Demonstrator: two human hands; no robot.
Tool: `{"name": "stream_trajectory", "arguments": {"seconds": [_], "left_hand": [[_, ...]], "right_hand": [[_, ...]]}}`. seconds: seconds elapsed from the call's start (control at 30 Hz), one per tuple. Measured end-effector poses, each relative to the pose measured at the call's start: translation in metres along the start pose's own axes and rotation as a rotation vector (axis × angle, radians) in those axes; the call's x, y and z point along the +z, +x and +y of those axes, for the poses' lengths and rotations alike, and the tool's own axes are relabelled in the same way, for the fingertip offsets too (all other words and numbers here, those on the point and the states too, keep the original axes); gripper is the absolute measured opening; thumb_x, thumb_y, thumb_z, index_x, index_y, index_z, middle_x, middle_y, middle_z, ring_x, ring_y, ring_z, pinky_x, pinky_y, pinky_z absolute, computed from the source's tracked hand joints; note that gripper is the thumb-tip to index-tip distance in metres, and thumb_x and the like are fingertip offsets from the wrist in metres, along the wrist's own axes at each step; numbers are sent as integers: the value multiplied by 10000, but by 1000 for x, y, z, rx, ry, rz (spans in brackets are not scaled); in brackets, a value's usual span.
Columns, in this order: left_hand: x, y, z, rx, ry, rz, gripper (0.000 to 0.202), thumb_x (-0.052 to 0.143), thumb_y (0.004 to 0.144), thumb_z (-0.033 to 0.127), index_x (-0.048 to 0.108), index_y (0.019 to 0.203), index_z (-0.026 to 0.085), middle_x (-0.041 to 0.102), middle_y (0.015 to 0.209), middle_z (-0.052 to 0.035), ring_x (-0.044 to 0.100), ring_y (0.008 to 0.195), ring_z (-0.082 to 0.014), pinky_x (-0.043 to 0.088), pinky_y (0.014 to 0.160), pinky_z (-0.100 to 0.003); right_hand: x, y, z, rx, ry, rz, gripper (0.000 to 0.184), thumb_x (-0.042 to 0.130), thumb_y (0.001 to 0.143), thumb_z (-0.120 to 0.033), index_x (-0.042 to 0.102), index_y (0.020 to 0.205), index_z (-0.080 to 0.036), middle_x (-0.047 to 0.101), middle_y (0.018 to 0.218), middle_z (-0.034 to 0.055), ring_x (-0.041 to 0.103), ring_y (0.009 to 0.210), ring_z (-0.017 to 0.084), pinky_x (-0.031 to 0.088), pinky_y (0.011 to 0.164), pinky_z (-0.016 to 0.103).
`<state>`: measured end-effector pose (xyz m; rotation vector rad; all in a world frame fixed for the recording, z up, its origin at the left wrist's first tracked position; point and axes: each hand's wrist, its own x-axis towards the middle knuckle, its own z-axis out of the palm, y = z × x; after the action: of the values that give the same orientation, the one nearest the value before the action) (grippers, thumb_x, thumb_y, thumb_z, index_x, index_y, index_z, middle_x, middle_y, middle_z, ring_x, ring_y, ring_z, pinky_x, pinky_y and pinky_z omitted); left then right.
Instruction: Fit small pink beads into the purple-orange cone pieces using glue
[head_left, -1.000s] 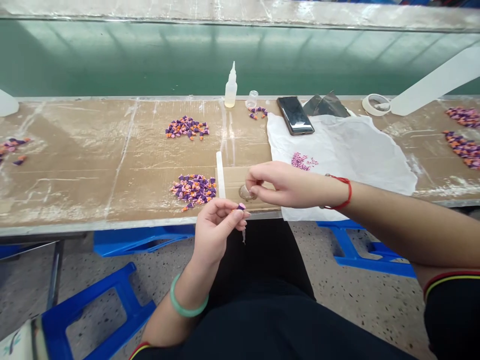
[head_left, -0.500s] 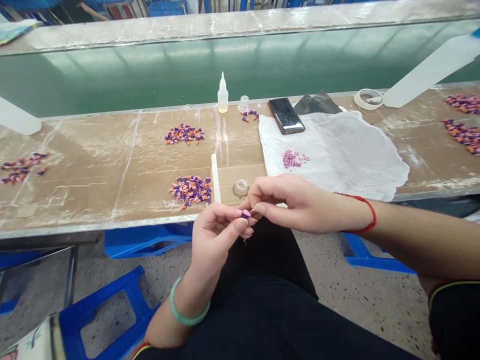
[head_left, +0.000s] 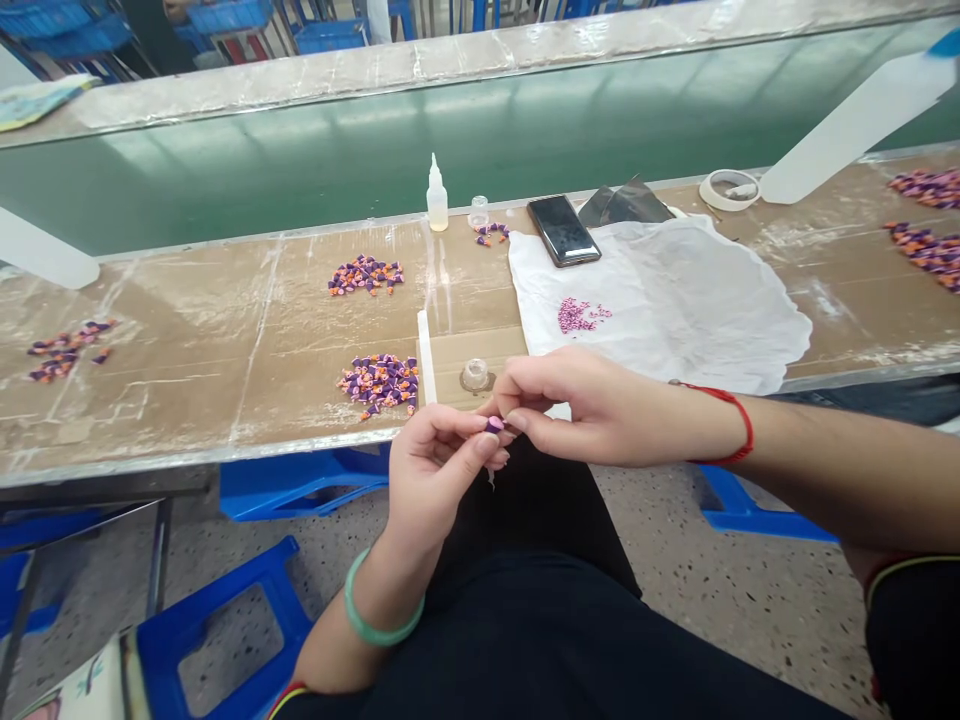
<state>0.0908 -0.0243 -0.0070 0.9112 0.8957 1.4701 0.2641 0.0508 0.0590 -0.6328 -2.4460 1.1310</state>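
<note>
Head view: we see a small purple bead (head_left: 494, 425) pinched in the closed fingers (head_left: 466, 438) of the left hand (head_left: 433, 490), its long axis unclear. Right-hand (head_left: 604, 410) fingertips (head_left: 516, 418) close on it from the right, over the tabletop's (head_left: 187, 380) near edge.

Green bangle (head_left: 373, 632) on left, red cord (head_left: 749, 432) on right; black sleeves (head_left: 911, 640).

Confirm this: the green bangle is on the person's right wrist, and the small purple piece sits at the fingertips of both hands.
Wrong wrist: the head view shows the green bangle on the wrist of the left hand, not the right hand, which wears a red cord. The small purple piece does sit at the fingertips of both hands.
</note>
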Motion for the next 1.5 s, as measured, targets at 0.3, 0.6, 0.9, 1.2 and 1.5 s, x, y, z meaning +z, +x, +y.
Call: {"name": "stream_trajectory", "arguments": {"seconds": [0.3, 0.6, 0.9, 1.2, 1.5], "left_hand": [[6, 0, 1, -5, -61, 4, 179, 896, 739, 289, 747, 775, 197, 784, 719, 1, 730, 571, -113, 608, 554, -150], [4, 1, 0, -7, -80, -3, 114, 884, 751, 247, 774, 772, 226, 782, 717, 17, 734, 579, -106, 614, 563, -141], [5, 4, -3, 24, -23, 9, 100, 868, 773, 259, 771, 788, 235, 777, 717, 33, 728, 577, -97, 614, 571, -143], [-1, 7, -1, 594, 704, -1, 193, 740, 833, 32, 723, 921, 202, 796, 886, -12, 760, 805, -135, 621, 762, -217], [-41, 40, 2, 651, 1144, -42, 116, 705, 872, 99, 692, 882, 214, 709, 960, -47, 662, 939, -195, 545, 856, -373]], "right_hand": [[2, -5, -4, -38, -136, 41, 113, 467, 913, -129, 518, 827, -181, 636, 691, -14, 541, 563, 87, 365, 518, 210], [7, -6, -3, -91, -201, 63, 123, 448, 935, -121, 500, 839, -177, 650, 726, 11, 563, 579, 95, 362, 530, 211], [10, -6, 3, -87, -271, 97, 123, 415, 946, -156, 475, 844, -188, 634, 680, 5, 550, 547, 106, 344, 515, 222], [-8, -18, 8, 15, -179, 245, 151, 461, 980, -181, 520, 1117, -207, 765, 1058, 54, 736, 956, 170, 548, 772, 287], [-19, -30, 55, 17, -366, 441, 138, 553, 936, -164, 644, 849, -221, 705, 813, 14, 663, 747, 165, 522, 672, 313]]}}
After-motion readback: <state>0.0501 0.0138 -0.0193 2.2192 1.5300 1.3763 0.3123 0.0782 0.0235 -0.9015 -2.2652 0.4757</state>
